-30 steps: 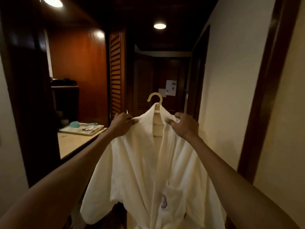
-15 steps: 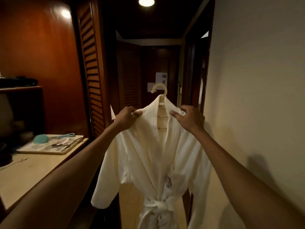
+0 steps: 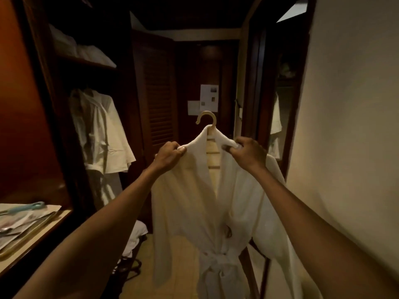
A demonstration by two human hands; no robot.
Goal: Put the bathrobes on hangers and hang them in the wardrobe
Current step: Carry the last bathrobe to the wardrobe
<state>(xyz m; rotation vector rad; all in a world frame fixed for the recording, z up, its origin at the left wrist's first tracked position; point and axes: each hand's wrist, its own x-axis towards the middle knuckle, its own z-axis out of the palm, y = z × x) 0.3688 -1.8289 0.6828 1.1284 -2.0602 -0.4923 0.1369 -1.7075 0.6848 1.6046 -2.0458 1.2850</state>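
Change: view has swung left since half a second ago; open wardrobe [image 3: 43, 67] now shows, tray has slid to the lower-left edge, and both hands keep their grip.
Tray [image 3: 32, 233]: on the counter at far left, carrying papers and a teal-handled brush [image 3: 26, 207]; print too blurred to read.
Folded linen [image 3: 86, 50]: white, on the wardrobe's upper shelf.
Hung bathrobe [image 3: 101, 130]: white, hanging inside the wardrobe below that shelf, belt tied.
Left hand [image 3: 169, 155]: fingers curled, pinching the left shoulder of the held bathrobe.
Held bathrobe [image 3: 187, 201]: white, on a hanger, in the air in the corridor, right of the wardrobe opening and clear of it; belt knotted at the waist; any emblem is hidden in the folds.
Hanger [image 3: 207, 113]: pale, hook standing free above the collar.
Notices [image 3: 208, 98]: paper sheets on the far door, text illegible.
Right hand [image 3: 248, 152]: fingers curled, gripping the right shoulder.
Wall [image 3: 345, 126]: plain, cream, at right.
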